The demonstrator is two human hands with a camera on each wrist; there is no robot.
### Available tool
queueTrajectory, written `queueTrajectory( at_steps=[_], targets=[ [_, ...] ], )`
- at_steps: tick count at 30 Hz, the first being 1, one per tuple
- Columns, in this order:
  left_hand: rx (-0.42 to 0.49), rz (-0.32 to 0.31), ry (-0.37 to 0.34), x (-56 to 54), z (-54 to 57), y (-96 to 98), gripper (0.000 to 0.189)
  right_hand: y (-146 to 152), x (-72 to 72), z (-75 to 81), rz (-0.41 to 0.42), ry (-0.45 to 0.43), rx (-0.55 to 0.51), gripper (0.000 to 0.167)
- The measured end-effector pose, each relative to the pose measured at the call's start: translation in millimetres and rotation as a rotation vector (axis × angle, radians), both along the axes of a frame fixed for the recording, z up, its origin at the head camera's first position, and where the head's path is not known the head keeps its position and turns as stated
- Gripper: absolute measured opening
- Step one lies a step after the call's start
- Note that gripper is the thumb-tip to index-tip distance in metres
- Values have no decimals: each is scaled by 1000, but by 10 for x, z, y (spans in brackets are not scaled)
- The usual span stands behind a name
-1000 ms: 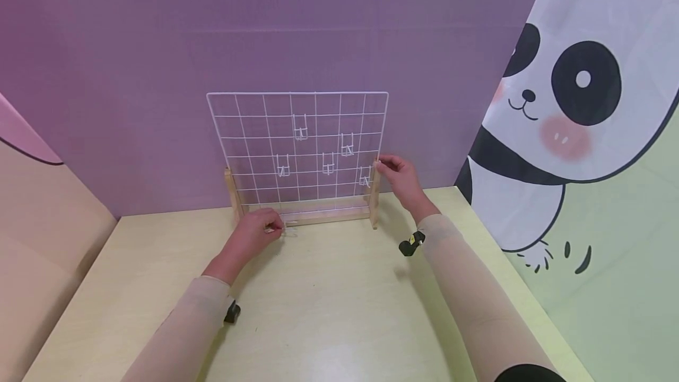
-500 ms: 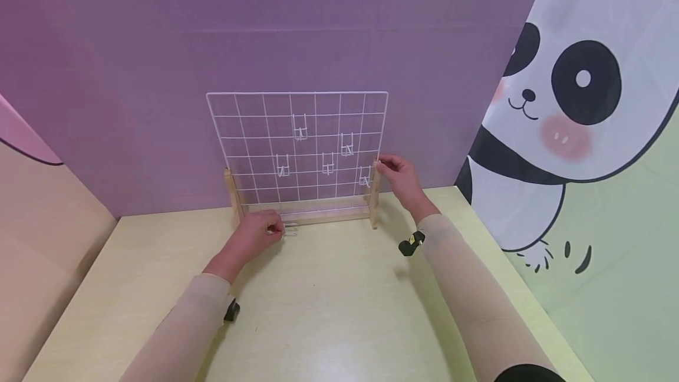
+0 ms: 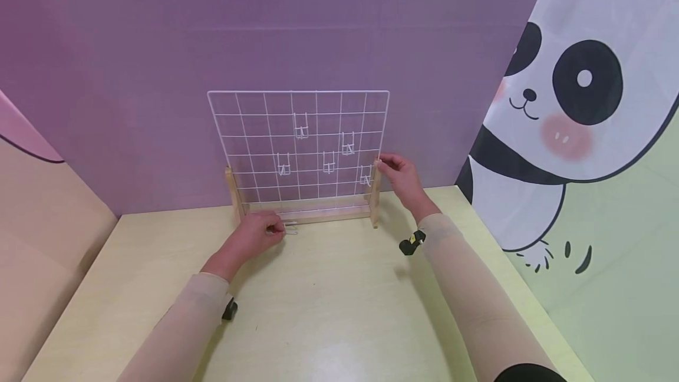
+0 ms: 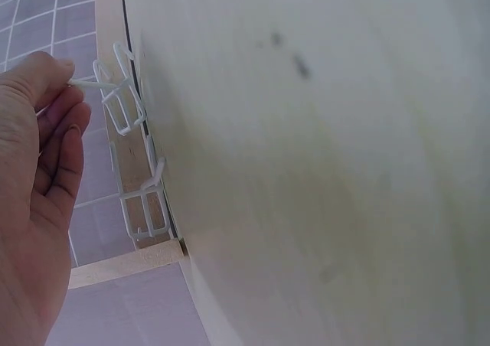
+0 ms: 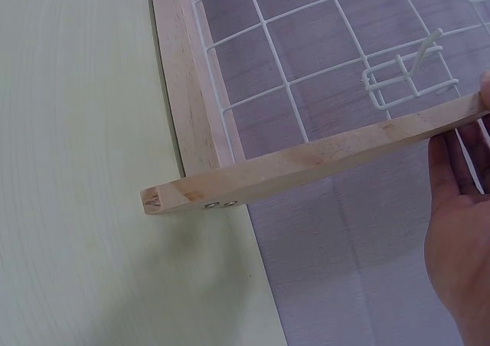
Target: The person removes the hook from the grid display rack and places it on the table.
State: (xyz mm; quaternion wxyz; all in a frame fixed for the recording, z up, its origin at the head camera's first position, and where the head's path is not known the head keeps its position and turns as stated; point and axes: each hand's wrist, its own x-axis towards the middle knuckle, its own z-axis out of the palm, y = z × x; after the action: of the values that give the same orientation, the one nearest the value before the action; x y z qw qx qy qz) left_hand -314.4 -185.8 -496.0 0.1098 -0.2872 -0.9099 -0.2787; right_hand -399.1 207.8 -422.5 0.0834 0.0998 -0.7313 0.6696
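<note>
A white wire grid panel (image 3: 317,91) stands upright in a wooden stand (image 3: 374,199) near the back of the table. Several white wire hooks hang on it, one of them a hook (image 5: 409,82) close to the right post. My left hand (image 3: 258,229) pinches a white wire hook (image 4: 113,93) by its prong between thumb and index finger, low before the stand's base bar. Another hook (image 4: 148,208) shows beyond it at the base in the left wrist view; my hand covers that place in the head view. My right hand (image 3: 404,180) grips the top of the right post.
The pale wooden table (image 3: 329,299) stretches in front of the stand. A purple backdrop (image 3: 297,28) rises close behind the grid. At right is a wall covering with a panda print (image 3: 573,152).
The hook in my left hand has tilted slightly. Both hands stay almost where they were, and the right hand keeps its grip on the post.
</note>
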Motion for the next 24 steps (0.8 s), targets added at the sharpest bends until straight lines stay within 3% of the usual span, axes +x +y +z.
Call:
queueTrajectory(
  at_steps=[19, 24],
  targets=[
    [-47, 39, -190, 15, -15, -19, 10, -5, 5, 8, 17, 14, -19, 31],
    [-46, 23, -194, 12, -28, -30, 10, -5, 10, 3, 16, 16, -23, 30]
  ],
)
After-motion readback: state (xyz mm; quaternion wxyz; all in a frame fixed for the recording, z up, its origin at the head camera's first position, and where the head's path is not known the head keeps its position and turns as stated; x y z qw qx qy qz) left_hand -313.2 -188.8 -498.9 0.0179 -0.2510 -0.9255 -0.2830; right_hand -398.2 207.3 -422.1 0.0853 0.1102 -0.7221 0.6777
